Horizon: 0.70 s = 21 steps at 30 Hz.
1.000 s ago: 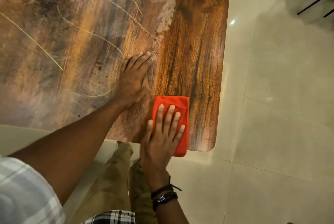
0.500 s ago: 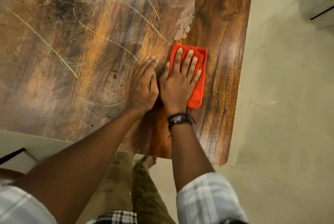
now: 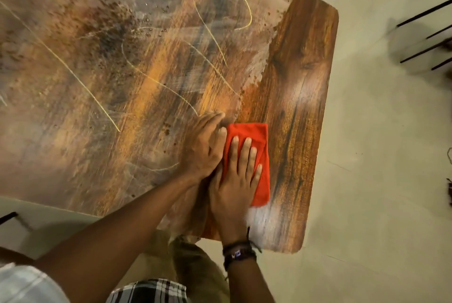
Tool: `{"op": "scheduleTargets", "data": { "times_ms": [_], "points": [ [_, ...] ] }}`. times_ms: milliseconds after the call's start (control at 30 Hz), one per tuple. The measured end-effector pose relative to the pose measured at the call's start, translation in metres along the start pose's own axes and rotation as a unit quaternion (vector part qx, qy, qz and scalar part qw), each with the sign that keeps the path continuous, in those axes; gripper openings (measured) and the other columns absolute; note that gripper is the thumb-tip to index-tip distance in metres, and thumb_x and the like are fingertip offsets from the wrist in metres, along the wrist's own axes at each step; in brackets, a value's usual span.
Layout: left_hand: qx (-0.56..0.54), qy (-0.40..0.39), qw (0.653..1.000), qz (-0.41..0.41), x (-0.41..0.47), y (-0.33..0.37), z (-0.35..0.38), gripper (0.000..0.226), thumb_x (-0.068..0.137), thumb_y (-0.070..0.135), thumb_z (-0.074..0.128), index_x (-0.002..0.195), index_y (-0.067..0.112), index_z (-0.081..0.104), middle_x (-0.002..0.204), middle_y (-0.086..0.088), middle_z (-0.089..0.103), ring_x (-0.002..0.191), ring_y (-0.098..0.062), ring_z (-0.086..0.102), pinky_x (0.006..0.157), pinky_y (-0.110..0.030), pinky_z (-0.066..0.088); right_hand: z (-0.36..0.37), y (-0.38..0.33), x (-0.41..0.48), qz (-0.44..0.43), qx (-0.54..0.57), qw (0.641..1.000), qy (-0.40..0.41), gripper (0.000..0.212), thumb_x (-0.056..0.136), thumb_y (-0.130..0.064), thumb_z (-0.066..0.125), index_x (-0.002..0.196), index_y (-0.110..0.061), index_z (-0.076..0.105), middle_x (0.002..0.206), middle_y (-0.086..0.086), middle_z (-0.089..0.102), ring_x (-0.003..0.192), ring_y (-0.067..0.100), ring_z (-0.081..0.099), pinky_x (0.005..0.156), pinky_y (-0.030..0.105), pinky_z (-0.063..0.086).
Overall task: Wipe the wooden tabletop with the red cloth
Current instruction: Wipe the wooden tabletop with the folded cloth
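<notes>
Two hands flat: right hand [image 3: 234,180] pressing red cloth [image 3: 259,156], left hand [image 3: 203,146] on tabletop [image 3: 300,70].

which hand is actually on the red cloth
The right hand, the one with dark wristbands, lies flat on the red cloth. The left hand presses bare, still-dusty tabletop beside it.

A pale tiled floor [image 3: 381,146] fills the right side. Dark thin furniture bars [image 3: 425,33] cross the upper right corner above a soft shadow. Khaki trousers [image 3: 195,266] and a plaid shirt hem [image 3: 149,290] show at the bottom edge.
</notes>
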<state>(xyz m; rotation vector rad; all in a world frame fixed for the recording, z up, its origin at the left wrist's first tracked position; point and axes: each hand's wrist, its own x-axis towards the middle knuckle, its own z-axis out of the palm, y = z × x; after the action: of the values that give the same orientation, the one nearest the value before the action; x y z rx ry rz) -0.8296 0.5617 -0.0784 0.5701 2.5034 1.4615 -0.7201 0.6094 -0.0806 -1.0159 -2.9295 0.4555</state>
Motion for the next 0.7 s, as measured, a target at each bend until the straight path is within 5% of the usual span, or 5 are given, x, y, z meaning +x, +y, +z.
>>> {"op": "scheduleTargets", "data": {
  "times_ms": [133, 233, 433, 700],
  "points": [
    [0.060, -0.008, 0.996, 0.066, 0.043, 0.004, -0.010, 0.044, 0.100, 0.032, 0.041, 0.130, 0.005, 0.060, 0.132, -0.009, 0.062, 0.127, -0.022, 0.053, 0.111, -0.045, 0.038, -0.004, -0.002, -0.018, 0.007, -0.020, 1.000, -0.009, 0.061, 0.104, -0.056, 0.014, 0.160, -0.032, 0.016, 0.168, -0.005, 0.010, 0.155, 0.016, 0.007, 0.122, 0.049, 0.010],
    [0.119, -0.052, 0.987, 0.092, 0.128, 0.003, 0.000, 0.044, 0.101, 0.031, 0.041, 0.135, 0.006, 0.054, 0.138, -0.011, 0.056, 0.132, -0.026, 0.046, 0.116, -0.042, 0.027, -0.002, 0.007, 0.034, 0.010, -0.040, 0.999, 0.009, 0.059, 0.103, -0.055, 0.017, 0.158, -0.034, 0.023, 0.167, -0.005, 0.018, 0.152, 0.018, 0.018, 0.119, 0.051, 0.012],
    [0.272, -0.062, 0.957, 0.075, 0.179, -0.020, -0.004, 0.058, 0.103, 0.040, 0.029, 0.151, 0.008, 0.033, 0.158, -0.013, 0.032, 0.149, -0.030, 0.021, 0.123, -0.048, 0.009, -0.008, 0.000, 0.097, 0.010, -0.012, 1.000, 0.009, 0.060, 0.102, -0.054, 0.023, 0.159, -0.036, 0.015, 0.168, -0.006, 0.007, 0.155, 0.016, -0.001, 0.120, 0.063, -0.008],
    [0.330, -0.064, 0.938, 0.089, 0.182, -0.016, 0.003, 0.055, 0.102, 0.034, 0.025, 0.149, 0.008, 0.036, 0.157, -0.012, 0.035, 0.147, -0.028, 0.027, 0.121, -0.051, 0.017, -0.014, -0.015, 0.252, 0.027, 0.019, 0.999, 0.010, 0.058, 0.104, -0.052, 0.025, 0.159, -0.038, 0.013, 0.168, -0.007, 0.005, 0.155, 0.017, -0.002, 0.119, 0.062, -0.009]
  ]
}}
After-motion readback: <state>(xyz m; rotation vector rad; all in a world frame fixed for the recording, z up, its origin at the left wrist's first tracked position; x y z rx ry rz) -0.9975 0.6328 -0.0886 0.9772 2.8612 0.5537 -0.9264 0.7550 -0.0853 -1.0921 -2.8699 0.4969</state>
